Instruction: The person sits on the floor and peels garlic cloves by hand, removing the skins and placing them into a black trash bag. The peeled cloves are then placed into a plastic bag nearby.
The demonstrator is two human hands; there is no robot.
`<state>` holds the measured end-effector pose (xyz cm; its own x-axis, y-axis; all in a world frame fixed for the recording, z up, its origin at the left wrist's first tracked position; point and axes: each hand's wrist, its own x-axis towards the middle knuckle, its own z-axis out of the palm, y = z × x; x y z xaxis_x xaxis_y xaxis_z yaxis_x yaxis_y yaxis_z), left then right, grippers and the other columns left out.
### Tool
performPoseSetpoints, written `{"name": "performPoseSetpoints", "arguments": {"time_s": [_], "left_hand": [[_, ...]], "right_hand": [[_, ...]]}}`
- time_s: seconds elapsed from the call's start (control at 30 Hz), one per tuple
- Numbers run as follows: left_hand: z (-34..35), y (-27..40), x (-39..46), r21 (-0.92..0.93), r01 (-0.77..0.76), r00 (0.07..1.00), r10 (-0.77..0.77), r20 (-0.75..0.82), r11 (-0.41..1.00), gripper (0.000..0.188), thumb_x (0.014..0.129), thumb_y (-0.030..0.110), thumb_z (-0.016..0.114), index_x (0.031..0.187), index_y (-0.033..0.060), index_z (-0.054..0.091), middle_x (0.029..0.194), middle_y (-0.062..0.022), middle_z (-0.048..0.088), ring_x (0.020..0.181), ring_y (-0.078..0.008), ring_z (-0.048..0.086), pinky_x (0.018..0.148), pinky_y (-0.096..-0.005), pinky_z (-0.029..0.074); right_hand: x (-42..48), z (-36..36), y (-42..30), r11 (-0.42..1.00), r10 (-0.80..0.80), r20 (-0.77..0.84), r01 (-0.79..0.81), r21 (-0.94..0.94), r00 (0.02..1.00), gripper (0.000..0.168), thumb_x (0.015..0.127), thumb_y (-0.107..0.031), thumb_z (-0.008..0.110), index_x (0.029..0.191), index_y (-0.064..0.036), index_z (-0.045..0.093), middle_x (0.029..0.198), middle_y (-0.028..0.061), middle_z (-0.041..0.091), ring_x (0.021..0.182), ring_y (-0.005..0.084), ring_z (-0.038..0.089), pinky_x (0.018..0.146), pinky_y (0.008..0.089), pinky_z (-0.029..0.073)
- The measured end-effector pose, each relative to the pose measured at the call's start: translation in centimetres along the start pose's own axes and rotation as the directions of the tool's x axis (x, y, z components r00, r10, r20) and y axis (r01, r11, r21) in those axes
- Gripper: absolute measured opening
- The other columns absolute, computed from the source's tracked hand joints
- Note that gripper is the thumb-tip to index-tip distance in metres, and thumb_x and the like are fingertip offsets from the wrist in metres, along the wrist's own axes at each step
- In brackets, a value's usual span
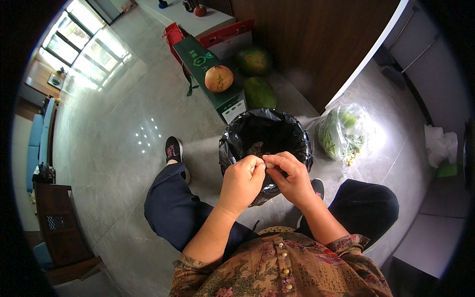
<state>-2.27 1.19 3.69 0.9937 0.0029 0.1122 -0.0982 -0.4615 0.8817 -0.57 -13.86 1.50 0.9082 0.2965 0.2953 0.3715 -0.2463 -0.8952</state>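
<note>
My left hand (242,182) and my right hand (293,176) meet fingertip to fingertip over a bin lined with a black plastic bag (230,143). Between the right thumb and fingers is a small pale piece, probably a garlic clove (269,165), and the left fingertips press against its near side. Another whitish bit (253,170) peeks out of the curled left fingers, mostly hidden. Down inside the bin lie some brownish scraps (257,147), dim and hard to make out.
Beyond the bin, a pomegranate (219,78) sits on a long green carton (207,65), beside two watermelons (259,92). Right of the bin, a clear plastic bag of green vegetables (345,133) rests on the tiled floor near a brown wood panel (308,44). My knees flank the bin.
</note>
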Motion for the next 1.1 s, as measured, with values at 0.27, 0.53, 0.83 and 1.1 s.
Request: {"name": "performPoseSetpoints", "arguments": {"time_s": [0.27, 0.53, 0.83, 1.1], "left_hand": [[0.9, 0.0, -0.2, -0.082, 0.038, 0.995, -0.045, -0.091, 0.996, 0.008, 0.083, 0.001, 0.053, 0.075, 0.0011, 0.056, 0.059, -0.0013, 0.052, 0.049, -0.0048, 0.042, 0.046, -0.0213, 0.035], [-0.2, 0.2, 0.0, -0.461, 0.32, 0.947, -0.284, 0.148, 0.828, 0.008, 0.084, 0.004, 0.051, 0.079, 0.0037, 0.057, 0.062, 0.0017, 0.053, 0.049, -0.0026, 0.045, 0.044, -0.0173, 0.036], [-0.1, -0.2, -0.1, -0.473, 0.317, 0.948, -0.295, 0.121, 0.822, 0.008, 0.084, 0.005, 0.051, 0.08, 0.0035, 0.058, 0.063, 0.0008, 0.054, 0.048, -0.0028, 0.044, 0.044, -0.0168, 0.035], [-0.3, -0.4, 0.2, -0.362, 0.346, 0.936, -0.345, 0.07, 0.866, 0.012, 0.087, 0.008, 0.052, 0.079, 0.0017, 0.058, 0.06, 0.0004, 0.053, 0.048, -0.0044, 0.046, 0.045, -0.0196, 0.037]], "right_hand": [[-0.3, 0.4, -0.2, 0.997, 0.044, 0.01, -0.044, 0.056, 0.999, 0.022, 0.083, -0.005, 0.063, 0.104, -0.001, 0.06, 0.084, 0.0086, 0.06, 0.074, 0.0178, 0.059, 0.066, 0.0276, 0.048], [-0.5, -0.5, 0.3, 0.379, 0.378, 0.339, -0.478, 0.792, 0.861, 0.027, 0.094, -0.022, 0.052, 0.113, -0.003, 0.054, 0.089, 0.0045, 0.059, 0.075, 0.0114, 0.057, 0.07, 0.0262, 0.049], [-0.4, -0.8, 0.8, 0.227, 0.316, 0.366, -0.444, 0.867, 0.875, 0.025, 0.094, -0.02, 0.051, 0.111, -0.003, 0.054, 0.081, 0.0036, 0.057, 0.069, 0.0118, 0.055, 0.062, 0.0254, 0.047], [-0.3, -1.2, 0.7, 0.295, 0.362, 0.295, -0.409, 0.863, 0.884, 0.027, 0.093, -0.024, 0.051, 0.11, -0.002, 0.055, 0.077, 0.0033, 0.055, 0.066, 0.012, 0.052, 0.058, 0.0235, 0.044]]}}
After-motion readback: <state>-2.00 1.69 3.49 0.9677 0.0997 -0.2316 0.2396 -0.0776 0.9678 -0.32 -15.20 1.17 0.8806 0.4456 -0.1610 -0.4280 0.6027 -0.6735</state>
